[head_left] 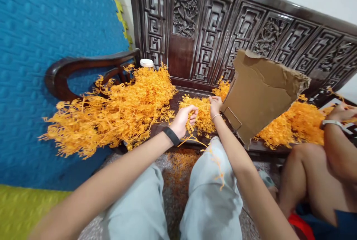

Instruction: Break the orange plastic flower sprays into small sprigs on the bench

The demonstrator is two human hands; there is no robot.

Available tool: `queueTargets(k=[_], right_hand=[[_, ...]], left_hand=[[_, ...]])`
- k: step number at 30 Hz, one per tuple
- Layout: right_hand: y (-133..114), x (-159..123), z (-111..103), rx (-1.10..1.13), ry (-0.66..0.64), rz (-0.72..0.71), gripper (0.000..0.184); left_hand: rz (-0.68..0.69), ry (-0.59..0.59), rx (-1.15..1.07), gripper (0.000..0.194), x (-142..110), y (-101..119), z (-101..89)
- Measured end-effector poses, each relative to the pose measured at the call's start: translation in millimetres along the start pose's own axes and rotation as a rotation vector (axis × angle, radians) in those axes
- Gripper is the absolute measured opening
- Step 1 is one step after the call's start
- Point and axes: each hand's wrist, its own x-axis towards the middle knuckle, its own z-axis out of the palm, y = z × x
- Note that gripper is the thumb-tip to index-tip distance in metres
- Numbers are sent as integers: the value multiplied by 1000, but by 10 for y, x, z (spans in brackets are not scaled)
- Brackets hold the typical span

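My left hand (184,119), with a black band on the wrist, is closed around thin orange plastic sprigs (199,115) lying on a dark wooden bench (178,100). My right hand (215,106), a thin bracelet on its wrist, pinches the same small orange clump from the other side. A large heap of orange plastic branches (117,109) lies on the bench to the left of my hands. My knees in light grey trousers are below.
A torn cardboard piece (259,91) stands on the bench right of my hands, with another orange pile (298,122) behind it. Another person's arm with a watch (333,124) and bare legs are at the right. Blue foam mat at left; carved backrest behind; white cap (146,62).
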Motion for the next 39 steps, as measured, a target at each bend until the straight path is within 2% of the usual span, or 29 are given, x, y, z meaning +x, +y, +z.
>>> queueTargets(k=[5,10,13,16,18,20,24,26,31,39], right_hand=[[28,-44,11,-33,-176,-13,12],[61,-54,-25,-94,-230,-39,10],[0,-68,-15,-124,-265,-60,13],[-134,-142,33,-119,-354,-77,14],[-242,-236,78,-103,-443,-81,12],[-347,-353,122,-71,-586,-64,13],[-498,-588,193,93,-981,-47,32],[-534,-685,223,178,-1062,-43,39],[-541,-848,279,285,-1015,57,42],[-578,-898,274,320,-884,30,30]], left_hand=[[22,107,16,28,183,10,-250],[22,159,1,30,324,73,-472],[21,186,-10,30,358,102,-547],[25,196,-26,28,367,110,-582],[28,192,-40,27,365,109,-591],[36,182,-54,26,361,109,-589],[59,150,-83,26,355,115,-562],[60,137,-95,27,355,119,-545],[62,137,-125,28,362,130,-528],[69,154,-162,27,378,167,-568]])
